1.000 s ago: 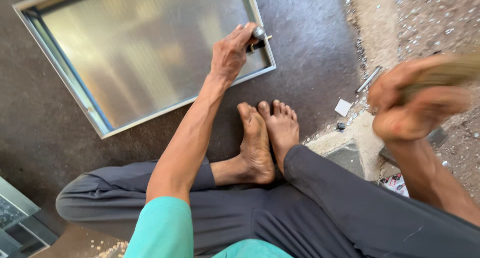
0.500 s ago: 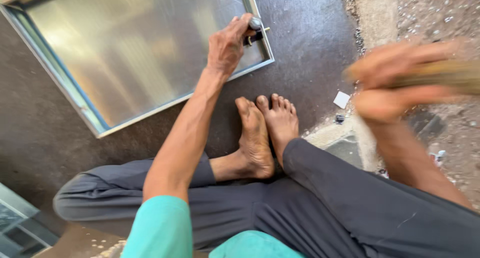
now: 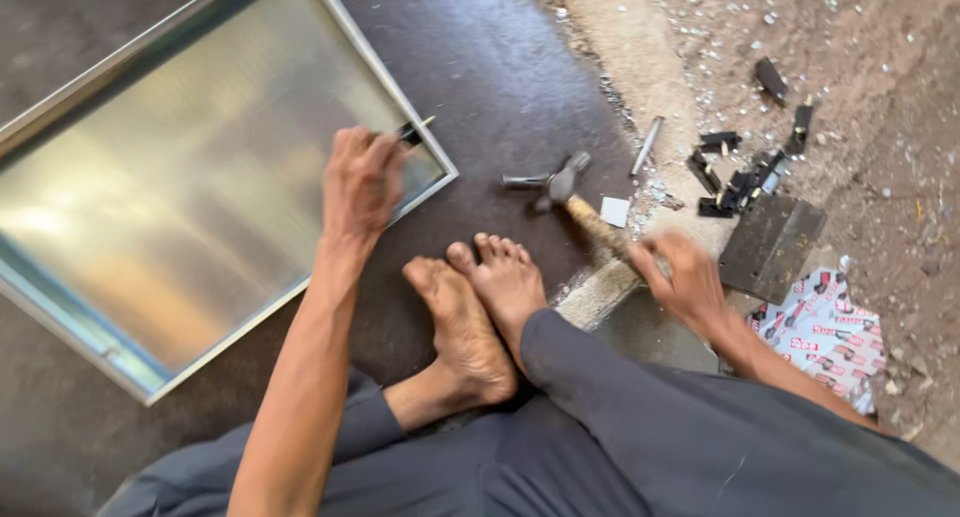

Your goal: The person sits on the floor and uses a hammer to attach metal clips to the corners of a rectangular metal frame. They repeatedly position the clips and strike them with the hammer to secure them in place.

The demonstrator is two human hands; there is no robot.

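A metal-framed pane of frosted glass (image 3: pixel 180 207) lies flat on the dark floor in front of me. My left hand (image 3: pixel 360 182) rests on its near right edge, pinching a small dark tool or pin (image 3: pixel 415 129) against the frame. My right hand (image 3: pixel 680 277) grips the wooden handle of a claw hammer (image 3: pixel 560 184), whose steel head lies low over the floor to the right of the frame corner. My bare feet (image 3: pixel 470 307) are crossed between the two hands.
Several small black fittings (image 3: pixel 735 172) and a metal rod (image 3: pixel 645 145) lie on the dusty ground at the right. A dark flat plate (image 3: pixel 770 245) and a printed red-and-white wrapper (image 3: pixel 825 332) sit near my right knee. Glass chips litter the dirt.
My right hand has swung the hammer down from raised at the right to low near the floor. The view has shifted, so the frame now sits further left.
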